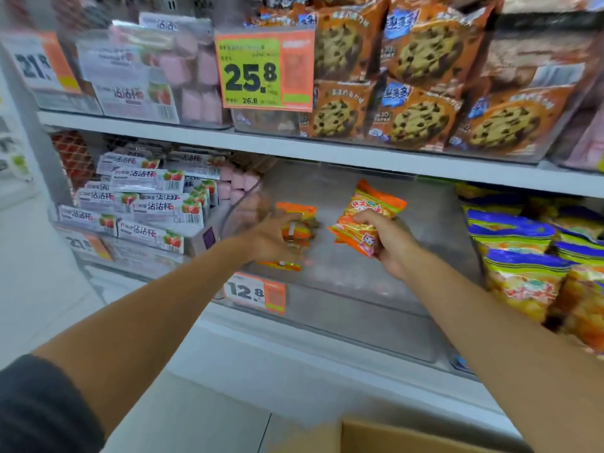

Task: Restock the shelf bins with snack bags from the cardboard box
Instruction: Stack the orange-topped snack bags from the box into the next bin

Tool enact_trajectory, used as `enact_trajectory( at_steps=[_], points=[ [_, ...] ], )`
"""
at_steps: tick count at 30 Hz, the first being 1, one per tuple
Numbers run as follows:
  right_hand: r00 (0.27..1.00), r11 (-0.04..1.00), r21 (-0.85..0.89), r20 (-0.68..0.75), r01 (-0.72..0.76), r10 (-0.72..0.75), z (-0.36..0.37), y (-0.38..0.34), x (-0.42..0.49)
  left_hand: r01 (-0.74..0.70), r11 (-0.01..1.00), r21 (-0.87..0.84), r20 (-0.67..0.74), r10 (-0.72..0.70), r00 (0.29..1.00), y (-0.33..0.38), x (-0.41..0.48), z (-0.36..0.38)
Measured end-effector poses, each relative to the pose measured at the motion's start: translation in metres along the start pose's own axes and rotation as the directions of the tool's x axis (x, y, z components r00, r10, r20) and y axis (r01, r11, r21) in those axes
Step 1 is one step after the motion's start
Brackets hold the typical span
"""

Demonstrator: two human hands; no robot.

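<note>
Both my arms reach into a clear plastic shelf bin [359,308] on the lower shelf. My left hand [271,240] grips an orange and yellow snack bag [299,223] at the bin's left side, low inside it. My right hand [389,243] holds a second orange snack bag [366,217] upright above the middle of the bin. The bin looks bare apart from these bags. A corner of the cardboard box [392,436] shows at the bottom edge, below my right arm.
Left of the bin stand stacked white strawberry snack packs [147,204]. To its right are blue and yellow bags [523,256]. Cookie bags [421,93] fill the upper shelf. A 12.8 price tag [255,292] hangs on the bin front, and a 25.8 tag [264,73] hangs above.
</note>
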State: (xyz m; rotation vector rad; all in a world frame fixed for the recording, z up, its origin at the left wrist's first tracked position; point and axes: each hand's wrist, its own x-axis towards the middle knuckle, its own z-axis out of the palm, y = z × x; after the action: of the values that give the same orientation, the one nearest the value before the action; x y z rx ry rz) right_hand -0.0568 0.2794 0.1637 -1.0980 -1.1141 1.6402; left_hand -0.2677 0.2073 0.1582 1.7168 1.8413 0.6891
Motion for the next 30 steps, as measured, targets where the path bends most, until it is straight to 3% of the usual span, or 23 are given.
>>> enact_trajectory(
  at_steps=[2,3,5,8,11,16,21,23,25,30],
  points=[
    [0.998,0.999,0.038,-0.047,0.034,-0.032,-0.002,0.003,0.004,-0.047,0.931,0.361,0.055,0.03,0.998,-0.016,0.009,0.003],
    [0.997,0.998,0.043,-0.063,0.045,-0.042,-0.003,0.003,0.004,-0.075,0.896,0.438,0.083,0.043,0.996,-0.022,0.015,0.004],
    [0.996,0.998,0.042,-0.079,0.052,-0.049,-0.003,0.005,0.005,-0.094,0.897,0.432,0.109,0.051,0.993,-0.023,0.019,0.004],
    [0.992,0.998,0.029,-0.108,0.063,-0.059,-0.003,0.008,0.008,-0.03,0.896,0.444,0.026,0.021,0.999,-0.012,0.021,0.002],
    [0.984,0.996,0.014,-0.159,0.084,-0.081,-0.005,0.01,0.011,0.009,0.919,0.394,-0.182,0.069,0.981,-0.007,0.034,-0.003],
    [0.98,0.994,0.031,-0.175,0.106,-0.099,-0.009,0.013,0.013,0.052,0.854,0.518,-0.431,0.208,0.878,-0.004,0.048,0.0],
    [0.993,0.996,-0.039,-0.077,0.083,-0.085,-0.006,0.016,0.012,0.1,0.963,0.251,-0.463,0.029,0.886,-0.009,0.056,0.007],
    [0.997,0.996,-0.068,-0.032,0.065,-0.067,-0.005,0.018,0.013,0.066,0.998,-0.015,-0.446,-0.065,0.893,-0.01,0.056,0.008],
    [0.999,0.992,-0.117,0.007,0.049,-0.049,-0.005,0.021,0.014,0.013,0.915,-0.403,-0.367,-0.174,0.914,-0.008,0.05,0.006],
    [0.989,0.969,-0.239,0.141,0.066,-0.032,0.002,0.025,0.013,0.066,0.746,-0.662,-0.137,-0.207,0.969,-0.01,0.022,-0.001]
  ],
)
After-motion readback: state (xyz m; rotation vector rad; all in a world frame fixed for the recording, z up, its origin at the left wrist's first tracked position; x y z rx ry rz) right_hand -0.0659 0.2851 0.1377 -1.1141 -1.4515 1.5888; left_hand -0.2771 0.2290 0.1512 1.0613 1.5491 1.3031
